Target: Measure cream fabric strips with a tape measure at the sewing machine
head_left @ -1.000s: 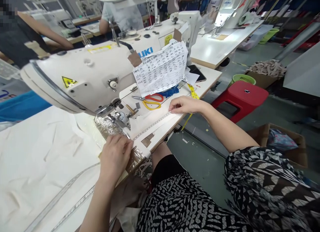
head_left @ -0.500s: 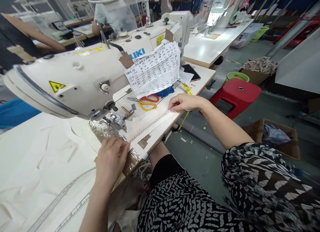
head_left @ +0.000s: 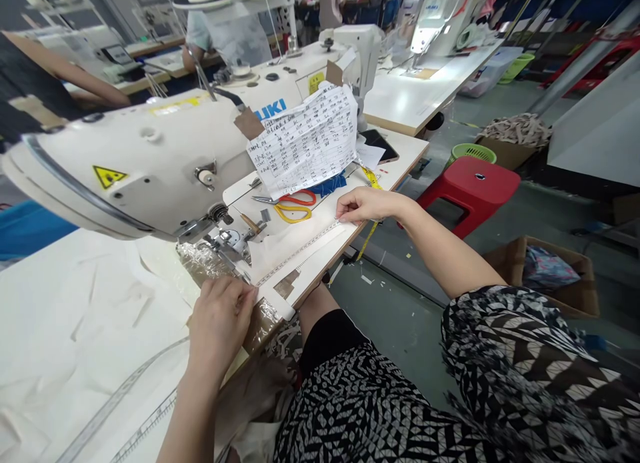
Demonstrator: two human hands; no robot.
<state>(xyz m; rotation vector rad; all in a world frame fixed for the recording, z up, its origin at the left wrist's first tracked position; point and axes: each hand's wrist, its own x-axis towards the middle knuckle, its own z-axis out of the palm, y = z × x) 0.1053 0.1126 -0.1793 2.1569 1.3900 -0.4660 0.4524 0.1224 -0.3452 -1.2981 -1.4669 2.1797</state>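
A strip of white fabric with a patterned trim edge point(head_left: 295, 250) lies stretched along the front of the sewing table. My left hand point(head_left: 223, 316) pinches its near end, beside the machine's presser foot point(head_left: 240, 258). At the far end, my right hand point(head_left: 357, 205) has the trim edge between thumb and fingers. Behind the strip, scissors with red and yellow handles point(head_left: 295, 213) rest on the table. More white fabric point(head_left: 90, 303) with trim bands spreads over the table at the left.
A sewing machine point(head_left: 165, 163) carries a handwritten paper point(head_left: 305, 143). A phone point(head_left: 383, 145) and yellow tape measure point(head_left: 370, 176) lie beyond my right hand. A red stool point(head_left: 470, 183) and cardboard box point(head_left: 550, 276) stand right. Other people are behind the machine.
The whole view has shifted slightly, so the machine and table appear a little further left. Both hands keep their places on the strip.
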